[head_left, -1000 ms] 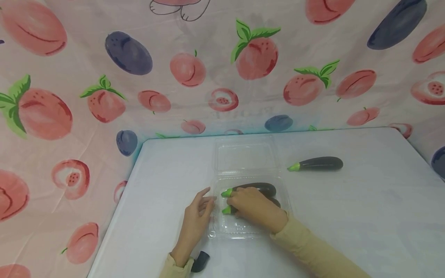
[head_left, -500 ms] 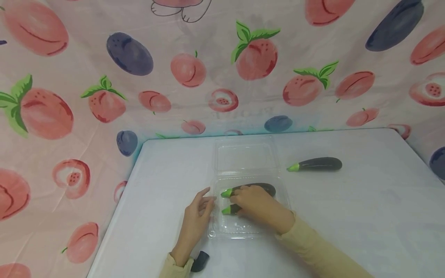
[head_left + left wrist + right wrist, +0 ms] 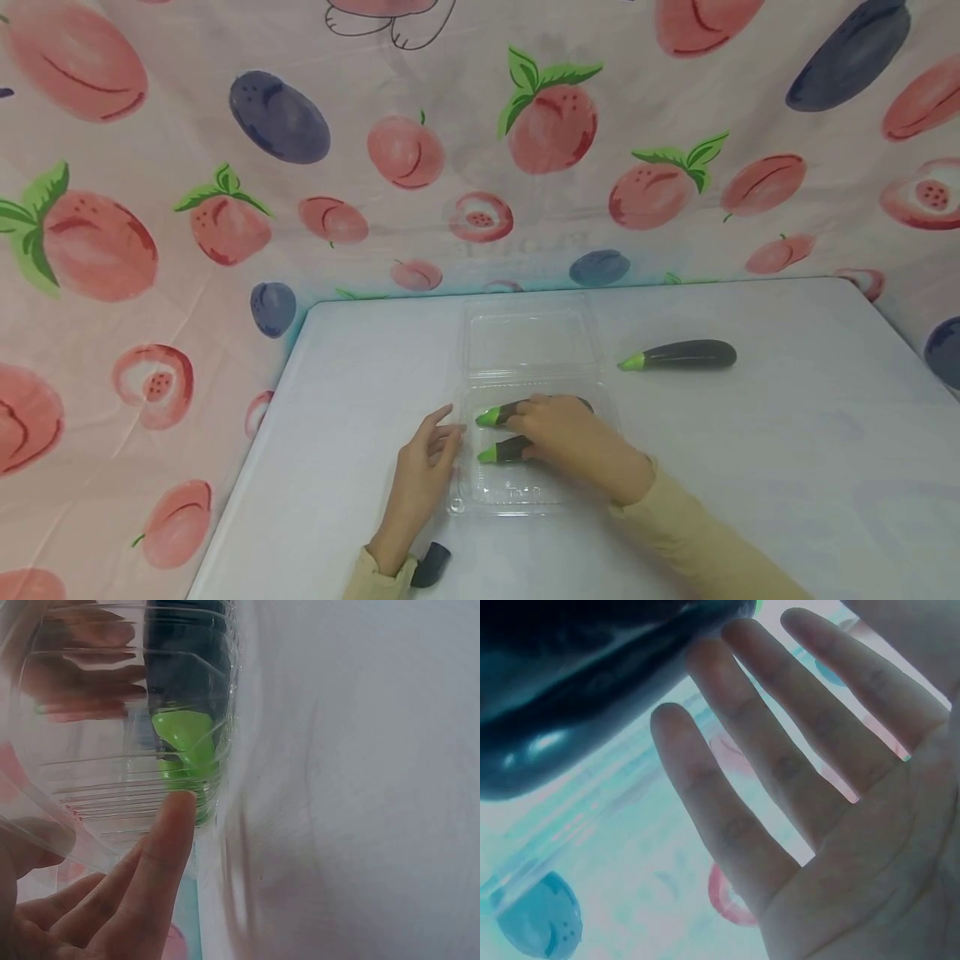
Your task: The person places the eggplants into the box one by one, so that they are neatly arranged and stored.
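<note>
Two dark eggplants with green stem ends lie side by side in a clear plastic clamshell box [image 3: 517,510]: the far eggplant [image 3: 489,416] and the near eggplant [image 3: 510,450]. Over both of them is my right hand [image 3: 573,437], which covers much of their bodies. Its fingers look straight and spread in the right wrist view, beside a dark eggplant [image 3: 570,697]. At the box's left side is my left hand [image 3: 426,467], a fairly straight fingertip against the clear wall in the left wrist view. The thumb there is near the rim.
A third eggplant [image 3: 686,356] lies on the white table [image 3: 750,467], right of the box. The box's lid [image 3: 532,342] is folded back toward the rear. Behind the table hangs a fruit-print cloth [image 3: 405,150]. A dark object [image 3: 431,565] shows beside the left wrist.
My right hand has slid a little to the right over the eggplants, uncovering more of the near one's stem end. My left hand and the box have stayed put.
</note>
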`<state>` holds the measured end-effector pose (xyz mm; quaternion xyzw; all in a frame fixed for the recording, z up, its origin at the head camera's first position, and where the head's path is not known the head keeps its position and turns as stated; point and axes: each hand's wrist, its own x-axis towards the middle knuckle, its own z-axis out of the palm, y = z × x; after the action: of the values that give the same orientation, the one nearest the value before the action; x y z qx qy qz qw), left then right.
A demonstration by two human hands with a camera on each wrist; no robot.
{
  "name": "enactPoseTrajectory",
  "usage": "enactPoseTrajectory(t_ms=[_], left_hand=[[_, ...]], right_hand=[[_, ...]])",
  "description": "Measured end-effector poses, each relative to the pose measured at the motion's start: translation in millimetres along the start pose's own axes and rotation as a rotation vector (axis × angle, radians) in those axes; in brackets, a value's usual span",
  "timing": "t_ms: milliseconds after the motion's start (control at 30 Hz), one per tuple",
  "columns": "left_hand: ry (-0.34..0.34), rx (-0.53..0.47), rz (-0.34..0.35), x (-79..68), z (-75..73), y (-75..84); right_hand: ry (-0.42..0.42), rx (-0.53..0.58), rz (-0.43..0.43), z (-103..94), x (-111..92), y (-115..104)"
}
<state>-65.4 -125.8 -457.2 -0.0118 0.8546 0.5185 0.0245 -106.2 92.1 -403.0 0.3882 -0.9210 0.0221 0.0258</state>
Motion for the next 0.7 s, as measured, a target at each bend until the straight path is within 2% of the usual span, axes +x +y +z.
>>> enactPoseTrajectory(t_ms=[300, 533, 700], left_hand=[[0.006, -0.006, 0.002, 0.1, 0.3, 0.5], [0.015, 0.017, 0.03, 0.4, 0.3, -1.4], [0.014, 0.016, 0.035, 0.3, 0.3, -2.2]], right_hand=[[0.024, 0.032, -0.003, -5.7, -9.5, 11.8], [0.062, 0.033, -0.007, -9.6, -16.6, 21.1], [0.055, 0.066, 0.005, -15.9, -22.3, 28.9]])
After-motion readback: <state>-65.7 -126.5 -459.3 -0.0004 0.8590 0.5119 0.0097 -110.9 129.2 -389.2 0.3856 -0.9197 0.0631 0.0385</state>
